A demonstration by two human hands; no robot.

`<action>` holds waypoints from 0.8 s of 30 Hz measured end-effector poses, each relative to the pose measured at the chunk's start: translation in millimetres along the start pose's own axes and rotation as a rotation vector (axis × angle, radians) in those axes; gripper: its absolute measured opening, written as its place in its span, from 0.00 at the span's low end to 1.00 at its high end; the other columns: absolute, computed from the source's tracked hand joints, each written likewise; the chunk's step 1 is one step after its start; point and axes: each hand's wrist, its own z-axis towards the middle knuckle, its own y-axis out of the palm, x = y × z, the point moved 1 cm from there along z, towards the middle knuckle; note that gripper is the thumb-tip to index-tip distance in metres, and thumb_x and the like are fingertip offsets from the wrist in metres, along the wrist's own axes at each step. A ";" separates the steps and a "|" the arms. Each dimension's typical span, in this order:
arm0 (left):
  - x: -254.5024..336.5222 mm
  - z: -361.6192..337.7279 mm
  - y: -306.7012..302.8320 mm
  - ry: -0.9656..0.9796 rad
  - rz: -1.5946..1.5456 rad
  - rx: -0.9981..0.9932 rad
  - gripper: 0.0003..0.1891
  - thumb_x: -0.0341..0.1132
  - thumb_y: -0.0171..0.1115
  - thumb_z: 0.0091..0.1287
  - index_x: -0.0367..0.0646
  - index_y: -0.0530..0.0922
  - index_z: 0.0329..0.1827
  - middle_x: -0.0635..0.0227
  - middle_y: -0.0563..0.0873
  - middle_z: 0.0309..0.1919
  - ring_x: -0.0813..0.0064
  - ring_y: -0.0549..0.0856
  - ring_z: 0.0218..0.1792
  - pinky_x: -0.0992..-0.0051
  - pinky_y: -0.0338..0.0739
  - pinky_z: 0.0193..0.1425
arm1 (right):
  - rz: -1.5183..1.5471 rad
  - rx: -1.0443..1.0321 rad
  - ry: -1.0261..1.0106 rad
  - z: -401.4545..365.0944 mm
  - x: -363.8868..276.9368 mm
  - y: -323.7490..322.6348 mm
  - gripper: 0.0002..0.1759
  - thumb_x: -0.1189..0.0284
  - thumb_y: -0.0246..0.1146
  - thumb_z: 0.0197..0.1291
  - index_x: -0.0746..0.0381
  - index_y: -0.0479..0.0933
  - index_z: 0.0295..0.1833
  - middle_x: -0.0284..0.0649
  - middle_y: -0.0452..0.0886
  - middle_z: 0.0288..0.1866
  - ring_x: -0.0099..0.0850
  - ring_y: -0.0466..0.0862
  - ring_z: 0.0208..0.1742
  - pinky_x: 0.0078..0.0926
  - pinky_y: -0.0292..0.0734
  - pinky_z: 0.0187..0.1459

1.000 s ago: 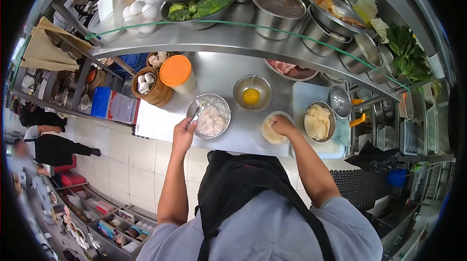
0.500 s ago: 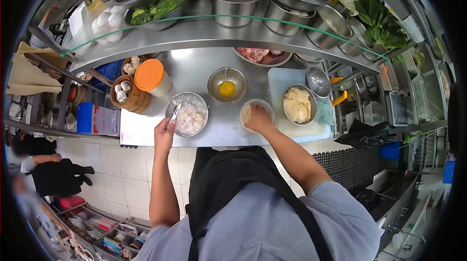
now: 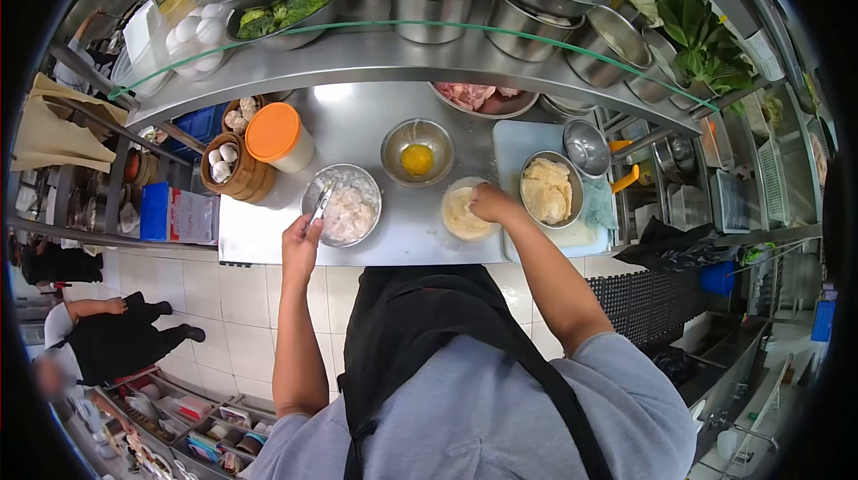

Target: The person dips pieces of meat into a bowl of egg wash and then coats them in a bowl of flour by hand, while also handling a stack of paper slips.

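My left hand is closed around a short silver metal utensil, whose exact kind I cannot make out. It slants over the left side of a steel bowl of pale, whitish pieces in a wet coating. My right hand is over the right rim of a bowl of pale cream-coloured crumbs. Its fingers are curled together and point down; anything in them is hidden. Between and behind these bowls stands a steel bowl with yellow egg in it.
A bowl of beige paste stands on a white cutting board. At left are an orange-lidded tub and bamboo steamers. A steel shelf with several pots crosses above the back. Another person is at far left.
My right hand has moved from inside the crumb bowl to its right rim, uncovering the crumbs. My left hand keeps its hold on the utensil. The person at far left has shifted.
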 end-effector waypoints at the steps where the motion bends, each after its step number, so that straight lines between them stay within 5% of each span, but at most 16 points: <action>1: -1.0 0.5 1.1 -0.002 -0.001 -0.002 0.13 0.38 0.63 0.74 0.37 0.83 0.53 0.84 0.73 0.25 0.90 0.65 0.25 0.83 0.57 0.29 | -0.039 0.013 0.017 4.1 1.1 12.7 0.18 0.68 0.64 0.51 0.65 0.85 0.46 0.58 0.85 0.49 0.50 0.86 0.53 0.41 0.80 0.56; 7: -8.9 0.0 5.7 0.018 0.059 -0.005 0.13 0.37 0.62 0.74 0.37 0.83 0.52 0.84 0.72 0.24 0.89 0.64 0.24 0.82 0.57 0.28 | -0.023 -0.065 0.075 9.0 1.2 33.8 0.18 0.70 0.60 0.54 0.71 0.84 0.47 0.61 0.84 0.51 0.50 0.85 0.56 0.42 0.79 0.59; 10: -4.5 7.7 8.1 -0.034 0.114 -0.036 0.15 0.37 0.64 0.72 0.33 0.83 0.51 0.72 0.83 0.32 0.82 0.76 0.34 0.79 0.72 0.41 | -0.080 -0.123 0.044 9.1 -5.3 18.7 0.20 0.71 0.59 0.55 0.72 0.83 0.49 0.61 0.83 0.55 0.50 0.84 0.57 0.42 0.78 0.60; 18: 11.0 -2.1 6.4 -0.020 0.102 -0.040 0.12 0.36 0.64 0.72 0.33 0.83 0.47 0.76 0.80 0.28 0.83 0.73 0.30 0.79 0.69 0.36 | 0.139 0.001 -0.094 12.5 -17.2 20.5 0.18 0.69 0.61 0.56 0.71 0.84 0.46 0.61 0.84 0.50 0.52 0.85 0.53 0.43 0.79 0.58; 20: 5.1 -0.8 7.3 -0.033 0.078 -0.042 0.12 0.35 0.64 0.71 0.33 0.83 0.47 0.78 0.78 0.26 0.85 0.70 0.28 0.79 0.65 0.33 | -0.003 -0.110 -0.151 13.8 -13.6 24.8 0.21 0.68 0.63 0.55 0.69 0.81 0.52 0.59 0.83 0.55 0.52 0.84 0.55 0.43 0.78 0.59; 24: 6.0 -5.6 8.6 -0.020 0.093 -0.035 0.12 0.35 0.63 0.71 0.34 0.83 0.47 0.78 0.78 0.27 0.85 0.70 0.28 0.79 0.65 0.33 | -0.149 0.156 -0.072 -30.1 -24.4 29.1 0.26 0.69 0.65 0.54 0.65 0.76 0.59 0.55 0.80 0.60 0.51 0.83 0.58 0.43 0.78 0.60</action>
